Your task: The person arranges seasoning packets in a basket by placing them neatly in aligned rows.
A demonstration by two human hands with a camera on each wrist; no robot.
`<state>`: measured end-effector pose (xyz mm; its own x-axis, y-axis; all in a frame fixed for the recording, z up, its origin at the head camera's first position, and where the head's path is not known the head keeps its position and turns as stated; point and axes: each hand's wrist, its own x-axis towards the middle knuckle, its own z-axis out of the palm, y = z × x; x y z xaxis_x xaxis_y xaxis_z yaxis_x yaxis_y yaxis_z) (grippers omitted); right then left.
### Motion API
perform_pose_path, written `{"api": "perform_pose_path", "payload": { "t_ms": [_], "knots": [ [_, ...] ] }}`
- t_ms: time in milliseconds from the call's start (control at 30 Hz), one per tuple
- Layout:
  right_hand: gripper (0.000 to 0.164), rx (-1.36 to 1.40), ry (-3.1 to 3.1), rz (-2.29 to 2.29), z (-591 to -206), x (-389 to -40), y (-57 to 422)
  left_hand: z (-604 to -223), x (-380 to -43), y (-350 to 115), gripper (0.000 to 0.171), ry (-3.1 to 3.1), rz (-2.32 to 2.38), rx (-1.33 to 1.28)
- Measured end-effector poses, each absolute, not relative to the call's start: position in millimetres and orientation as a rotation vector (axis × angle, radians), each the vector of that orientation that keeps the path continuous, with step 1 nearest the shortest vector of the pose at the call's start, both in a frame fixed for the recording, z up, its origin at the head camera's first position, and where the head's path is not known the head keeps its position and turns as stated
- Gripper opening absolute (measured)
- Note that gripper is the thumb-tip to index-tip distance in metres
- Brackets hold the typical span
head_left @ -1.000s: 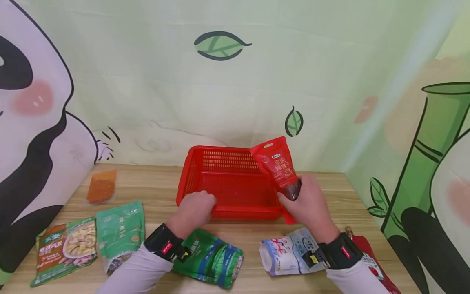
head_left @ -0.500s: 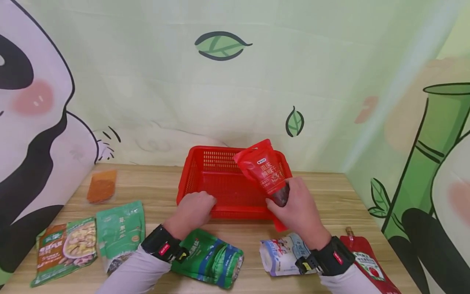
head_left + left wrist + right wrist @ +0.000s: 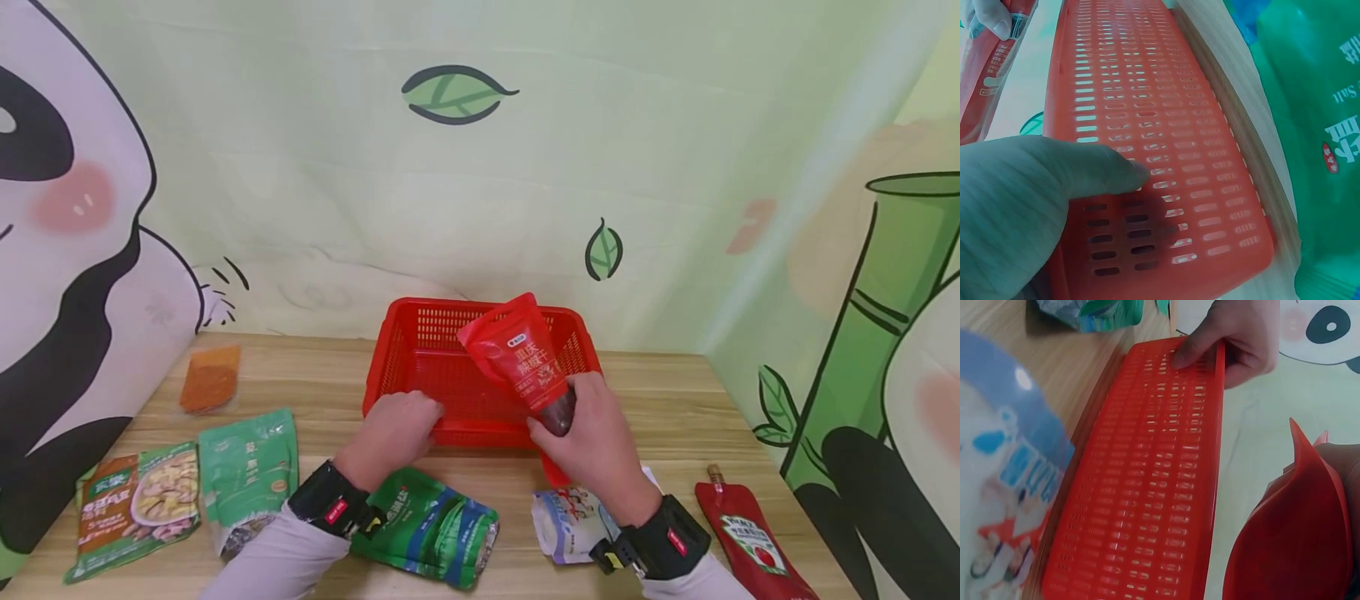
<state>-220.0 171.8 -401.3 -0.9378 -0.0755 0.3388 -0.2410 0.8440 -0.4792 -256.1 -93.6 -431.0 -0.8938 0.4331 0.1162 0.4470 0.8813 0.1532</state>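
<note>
A red plastic basket with slotted walls stands at the back middle of the table. My left hand grips its near rim toward the left corner; in the left wrist view the thumb presses the outer wall. My right hand holds a red pouch of dried chilies by its lower part, thumb on one side and fingers on the other. The pouch leans to the left, over the right half of the basket. In the right wrist view, only the pouch's red lower end shows.
In front of the basket lie a green-and-blue pouch and a white-blue pouch, partly under my right arm. A spouted ketchup pouch is at right. On the left are a green pouch, a brown-and-green bag and an orange packet.
My right hand has moved left with the chili pouch, from the basket's right edge to over its inside, and the pouch tilts further left. The left hand stays on the rim.
</note>
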Motion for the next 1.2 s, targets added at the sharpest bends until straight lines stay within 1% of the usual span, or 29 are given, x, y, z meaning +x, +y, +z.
{"api": "perform_pose_path", "payload": {
  "t_ms": [200,367,533,633,767,900,1067,1200],
  "knots": [
    [0.065,0.255,-2.687,0.782,-401.1,-216.3,166.8,-428.3,-255.1,-93.8,0.029,-2.992,-0.303,-0.719],
    [0.064,0.254,-2.681,0.805,-402.1,-215.9,164.8,-425.8,-253.3,-93.5,0.041,-2.948,-0.406,-0.745],
    [0.066,0.262,-2.662,0.769,-405.2,-215.9,163.5,-428.3,-247.9,-87.4,0.05,-2.745,-0.655,-0.795],
    [0.065,0.281,-2.639,0.751,-407.0,-215.9,162.3,-428.6,-241.3,-77.1,0.051,-2.629,-0.944,-0.76],
    [0.065,0.308,-2.606,0.75,-406.8,-214.0,158.9,-422.8,-229.1,-57.2,0.049,-2.501,-1.542,-0.554],
    [0.068,0.324,-2.58,0.746,-406.0,-212.6,156.5,-416.7,-219.9,-39.0,0.052,-2.364,-2.031,-0.36],
    [0.068,0.333,-2.561,0.755,-406.7,-210.7,155.4,-414.4,-213.8,-19.1,0.064,-2.214,-2.456,-0.251],
    [0.068,0.346,-2.54,0.748,-407.8,-208.5,154.4,-415.3,-215.3,-6.3,0.063,-2.063,-2.659,-0.176]
  ]
}}
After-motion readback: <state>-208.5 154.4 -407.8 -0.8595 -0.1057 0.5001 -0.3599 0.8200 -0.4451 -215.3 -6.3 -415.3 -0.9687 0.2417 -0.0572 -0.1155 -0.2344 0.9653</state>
